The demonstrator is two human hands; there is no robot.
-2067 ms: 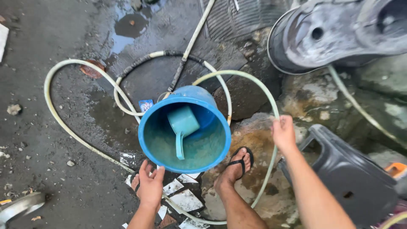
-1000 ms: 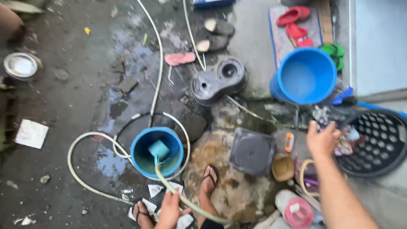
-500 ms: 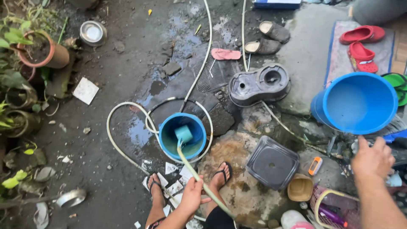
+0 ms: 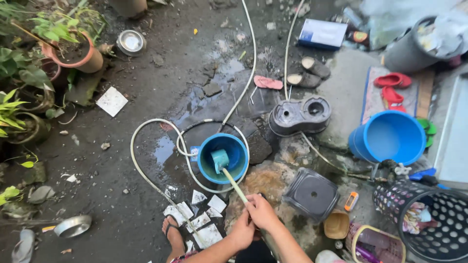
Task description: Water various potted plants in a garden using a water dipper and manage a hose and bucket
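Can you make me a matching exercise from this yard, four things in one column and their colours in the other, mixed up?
Things:
1. small bucket
2. dipper
3. stool
4. slippers on the mat

Colours:
a. red
b. dark grey
c. blue
d. teal

Pairs: 1-c, 2-d, 3-b, 4-a

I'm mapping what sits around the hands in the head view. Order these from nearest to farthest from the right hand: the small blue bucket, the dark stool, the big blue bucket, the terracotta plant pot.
1. Small blue bucket, just ahead and to the left of the right hand.
2. Dark stool, to the right; too close to the small bucket to rank surely.
3. Big blue bucket, far right.
4. Terracotta plant pot, far upper left.
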